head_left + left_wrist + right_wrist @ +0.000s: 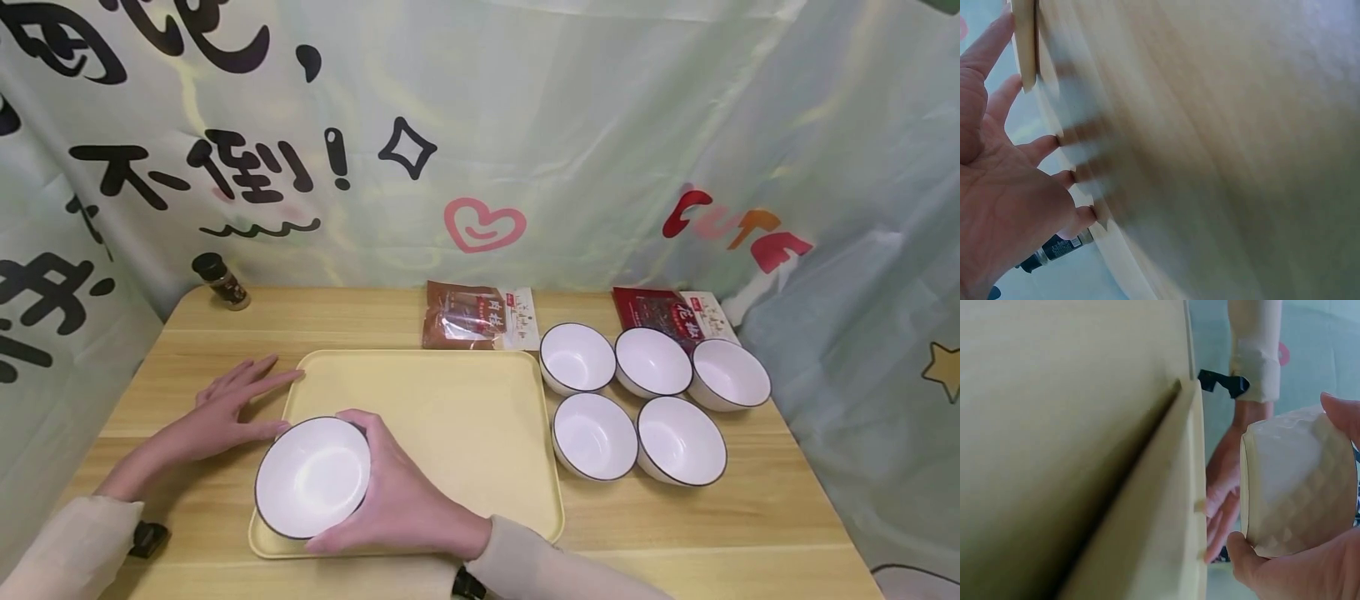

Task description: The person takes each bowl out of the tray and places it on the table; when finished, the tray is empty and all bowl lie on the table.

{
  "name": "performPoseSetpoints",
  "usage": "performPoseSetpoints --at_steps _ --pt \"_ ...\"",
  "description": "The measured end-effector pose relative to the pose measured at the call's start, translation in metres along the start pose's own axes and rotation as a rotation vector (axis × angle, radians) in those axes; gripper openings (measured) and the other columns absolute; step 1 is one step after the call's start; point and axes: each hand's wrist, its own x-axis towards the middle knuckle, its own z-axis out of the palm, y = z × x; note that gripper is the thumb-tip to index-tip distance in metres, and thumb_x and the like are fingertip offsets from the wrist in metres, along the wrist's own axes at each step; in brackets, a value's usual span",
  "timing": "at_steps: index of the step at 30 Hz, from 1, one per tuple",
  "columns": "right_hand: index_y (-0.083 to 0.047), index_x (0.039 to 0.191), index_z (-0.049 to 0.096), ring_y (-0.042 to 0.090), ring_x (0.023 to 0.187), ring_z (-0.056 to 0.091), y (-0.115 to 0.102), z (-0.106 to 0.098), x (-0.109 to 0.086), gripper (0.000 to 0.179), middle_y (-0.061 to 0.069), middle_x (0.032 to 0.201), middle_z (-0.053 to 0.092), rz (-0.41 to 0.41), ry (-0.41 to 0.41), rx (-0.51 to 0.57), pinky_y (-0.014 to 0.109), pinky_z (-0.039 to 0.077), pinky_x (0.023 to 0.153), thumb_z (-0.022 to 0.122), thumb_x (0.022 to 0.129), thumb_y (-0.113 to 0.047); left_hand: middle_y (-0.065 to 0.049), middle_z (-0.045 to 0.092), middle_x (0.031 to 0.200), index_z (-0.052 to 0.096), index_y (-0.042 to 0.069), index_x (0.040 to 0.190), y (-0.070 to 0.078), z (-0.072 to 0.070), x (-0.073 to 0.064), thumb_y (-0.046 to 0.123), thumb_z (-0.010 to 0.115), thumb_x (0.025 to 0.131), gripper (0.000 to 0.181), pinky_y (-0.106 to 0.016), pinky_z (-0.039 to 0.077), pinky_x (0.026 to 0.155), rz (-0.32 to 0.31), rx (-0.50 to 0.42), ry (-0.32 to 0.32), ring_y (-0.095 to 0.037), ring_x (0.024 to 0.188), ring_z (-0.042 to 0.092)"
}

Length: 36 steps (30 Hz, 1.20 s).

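Note:
My right hand [397, 492] grips a white bowl [313, 477] with a dark rim, thumb and fingers around its side. The bowl hangs over the near left corner of a pale yellow tray [450, 417]. In the right wrist view its faceted outer wall [1304, 487] shows, with a gap between base and tray. My left hand [225, 412] lies at the tray's left side, fingers spread. Its thumb and index finger touch the tray edge [1024, 44] in the left wrist view, while other fingertips rest on the wooden table.
Several matching bowls [595, 436] stand close together right of the tray. Behind lie a brown spice packet [480, 317] and a red packet [667, 317], partly covered by bowls. A black-capped shaker [221, 282] stands at the back left. A printed curtain [600, 150] hangs behind the table.

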Motion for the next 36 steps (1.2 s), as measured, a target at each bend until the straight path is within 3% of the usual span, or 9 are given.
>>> performPoseSetpoints --at_steps 14,23,30,36 --pt "-0.037 0.162 0.030 0.011 0.131 0.057 -0.002 -0.029 -0.012 0.123 -0.011 0.152 0.049 -0.016 0.078 0.015 0.036 0.049 0.109 0.108 0.067 -0.023 -0.028 0.011 0.178 0.046 0.029 0.168 0.002 0.000 -0.001 0.045 0.084 0.096 0.083 -0.091 -0.003 0.109 -0.002 -0.004 0.004 -0.063 0.157 0.000" --pt "-0.039 0.161 0.031 0.017 0.134 0.058 -0.014 -0.059 -0.021 0.125 -0.008 0.154 0.050 0.011 0.159 0.042 0.039 0.051 0.108 0.108 0.064 -0.020 -0.029 0.010 0.178 0.045 0.028 0.168 0.001 0.001 -0.001 0.043 0.084 0.097 0.082 -0.090 -0.005 0.109 0.007 -0.013 -0.002 -0.062 0.158 -0.002" --pt "-0.032 0.161 0.031 0.019 0.137 0.056 -0.022 -0.090 -0.027 0.126 -0.006 0.158 0.048 -0.007 0.232 -0.001 0.045 0.051 0.108 0.109 0.063 -0.019 -0.029 0.009 0.178 0.044 0.029 0.169 0.002 -0.001 -0.001 0.044 0.083 0.098 0.082 -0.090 -0.005 0.108 -0.001 -0.016 -0.008 -0.061 0.158 -0.003" --pt "-0.028 0.162 0.032 0.029 0.138 0.055 -0.025 -0.116 -0.038 0.127 0.002 0.161 0.045 -0.015 0.326 -0.086 0.054 0.051 0.107 0.109 0.062 -0.021 -0.028 0.008 0.178 0.043 0.029 0.169 0.002 0.000 -0.001 0.043 0.083 0.098 0.082 -0.091 -0.005 0.107 0.004 -0.018 -0.013 -0.060 0.159 -0.004"
